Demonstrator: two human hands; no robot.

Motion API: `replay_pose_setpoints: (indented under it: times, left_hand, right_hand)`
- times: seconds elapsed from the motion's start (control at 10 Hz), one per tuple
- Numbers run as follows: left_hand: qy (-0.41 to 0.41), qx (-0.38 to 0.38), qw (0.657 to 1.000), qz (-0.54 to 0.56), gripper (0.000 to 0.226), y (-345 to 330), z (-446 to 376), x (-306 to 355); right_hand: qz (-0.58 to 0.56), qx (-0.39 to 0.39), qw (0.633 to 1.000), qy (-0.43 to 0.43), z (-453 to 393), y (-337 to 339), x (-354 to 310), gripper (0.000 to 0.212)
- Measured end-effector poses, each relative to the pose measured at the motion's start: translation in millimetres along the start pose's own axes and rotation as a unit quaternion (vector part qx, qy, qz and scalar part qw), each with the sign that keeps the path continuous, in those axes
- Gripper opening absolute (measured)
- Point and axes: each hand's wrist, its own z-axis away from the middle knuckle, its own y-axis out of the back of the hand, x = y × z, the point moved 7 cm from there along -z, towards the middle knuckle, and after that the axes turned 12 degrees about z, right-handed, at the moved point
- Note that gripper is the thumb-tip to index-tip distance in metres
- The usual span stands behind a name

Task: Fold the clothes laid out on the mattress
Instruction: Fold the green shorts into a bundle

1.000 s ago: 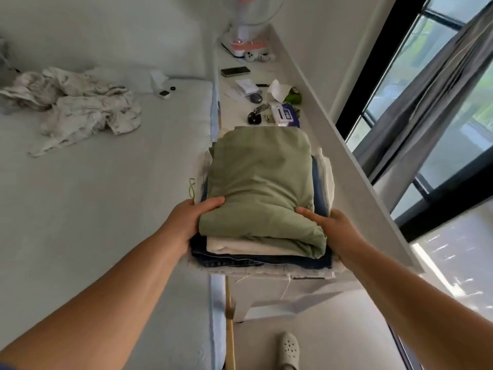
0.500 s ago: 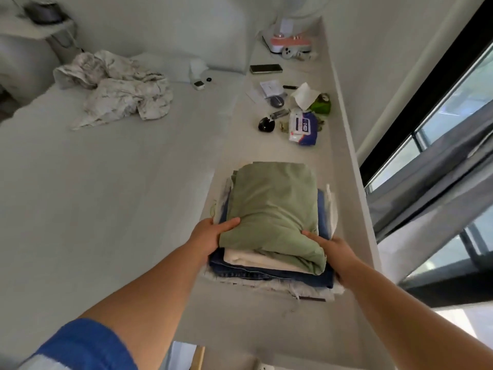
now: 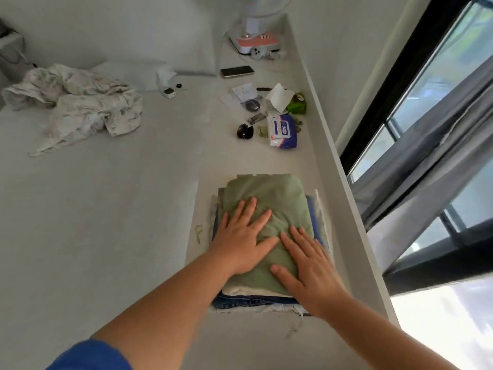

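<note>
A: Hands first. Left hand (image 3: 244, 245) flat, fingers straight and spread, palm down on the green folded garment (image 3: 269, 206). Right hand (image 3: 310, 273) same, flat and splayed, gripping nothing, just pressing.

B: Which is further in?

A: Left reaches deeper, fingertips near the middle of the green top. Right sits nearer the person, on the front right corner.

B: And the stack?

A: Stack of folded clothes (image 3: 262, 299) lies directly under both palms, on the white ledge (image 3: 240, 340) beside the mattress (image 3: 93, 209), not on it. Green on top, cream layer, then denim, pale fabric at the bottom. Long axis runs away from the person, along the ledge toward the clutter by the fan base (image 3: 254, 44).

B: Anything left to fold?

A: Crumpled pale printed cloth (image 3: 77, 105) on the mattress, far left, well apart from the stack. Could be a garment or bedding, can't tell from here.

B: So next?

A: My guess: if that's clothing, the reach goes left and forward, and the left hand is the nearer one.
</note>
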Motion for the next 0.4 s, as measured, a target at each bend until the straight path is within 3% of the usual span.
replay_pose_setpoints:
  times: [0.2,0.3,0.4]
  left_hand:
    - [-0.001,-0.005,1.000,0.011,0.070,3.7,-0.7,4.3]
    - [-0.014,0.006,0.992,0.126,0.075,18.9,21.7,10.5]
    - [-0.005,0.059,0.976,0.211,0.066,37.0,52.9,0.7]
  right_hand:
    - [-0.001,-0.005,1.000,-0.003,-0.3,2.1,-0.6,0.087]
    - [-0.124,-0.025,0.990,-0.058,5.3,18.9,4.2,0.082]
    - [-0.225,0.033,0.967,-0.118,17.2,50.7,13.3,0.047]
